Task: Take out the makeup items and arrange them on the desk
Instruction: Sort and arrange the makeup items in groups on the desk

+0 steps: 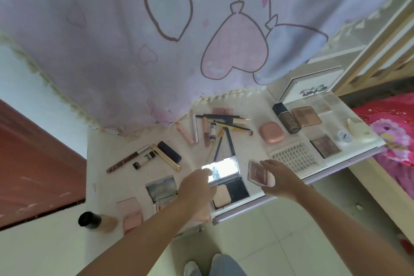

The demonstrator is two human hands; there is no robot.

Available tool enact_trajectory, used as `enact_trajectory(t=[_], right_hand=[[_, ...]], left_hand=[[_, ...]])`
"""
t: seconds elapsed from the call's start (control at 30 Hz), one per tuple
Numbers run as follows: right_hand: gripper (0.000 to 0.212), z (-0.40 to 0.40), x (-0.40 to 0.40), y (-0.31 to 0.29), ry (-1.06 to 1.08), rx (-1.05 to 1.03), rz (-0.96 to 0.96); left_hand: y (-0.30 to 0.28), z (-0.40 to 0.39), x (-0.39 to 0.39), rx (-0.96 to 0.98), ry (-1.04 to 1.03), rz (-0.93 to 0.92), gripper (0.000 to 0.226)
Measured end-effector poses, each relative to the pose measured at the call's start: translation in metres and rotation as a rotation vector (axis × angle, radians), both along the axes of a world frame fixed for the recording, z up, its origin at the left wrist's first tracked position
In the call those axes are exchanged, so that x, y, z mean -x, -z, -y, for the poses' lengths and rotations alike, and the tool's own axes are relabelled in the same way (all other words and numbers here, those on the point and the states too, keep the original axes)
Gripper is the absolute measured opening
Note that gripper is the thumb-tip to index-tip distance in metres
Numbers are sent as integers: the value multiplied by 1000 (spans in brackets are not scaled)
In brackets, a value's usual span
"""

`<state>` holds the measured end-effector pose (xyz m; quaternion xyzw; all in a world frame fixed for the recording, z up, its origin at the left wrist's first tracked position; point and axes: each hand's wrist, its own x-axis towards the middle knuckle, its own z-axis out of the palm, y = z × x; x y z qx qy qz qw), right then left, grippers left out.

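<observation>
Many makeup items lie spread on the white desk [107,139]. My right hand [280,177] holds a clear pink blush compact [259,173] just above the desk's front edge. To its left, my left hand [197,184] touches the raised mirror lid of an open black powder compact [233,190]. Behind these lie several pencils and lip tubes [215,129], a pink round case [271,132], a dark foundation bottle [285,117] and a brown palette [307,116]. A lash tray [293,157] lies right of my right hand.
A silver compact [162,188], a pink case [131,210] and a black-capped bottle [96,222] sit at the desk's front left. A pink cartoon curtain [156,40] hangs over the desk's back. A white box [313,85] stands back right. A bed [392,130] lies on the right.
</observation>
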<state>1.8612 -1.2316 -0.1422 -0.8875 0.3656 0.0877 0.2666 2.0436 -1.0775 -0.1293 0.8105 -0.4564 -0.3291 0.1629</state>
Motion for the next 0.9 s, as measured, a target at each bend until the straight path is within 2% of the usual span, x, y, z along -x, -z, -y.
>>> enact_trajectory(t=[0.17, 0.33, 0.47, 0.57, 0.63, 0.73, 0.9], right_hand=[[40, -23, 19, -68, 157, -117, 395], [46, -26, 35, -118, 209, -208, 627], [58, -8, 51, -133, 225, -279, 779], [53, 15, 60, -140, 243, -385, 882], [43, 36, 64, -146, 250, -404, 909], [43, 76, 67, -156, 273, -403, 937], [32, 139, 64, -168, 226, -277, 908]], left_hand=[[-35, 30, 12, 158, 82, -555, 56], [-81, 61, 26, 372, 188, -868, 42], [-101, 82, 38, 505, 182, -923, 47], [-109, 104, 50, 526, 134, -928, 55], [-116, 123, 56, 547, 135, -962, 45], [-127, 154, 61, 551, 0, -1143, 14], [-139, 202, 77, 588, -241, -1042, 16]])
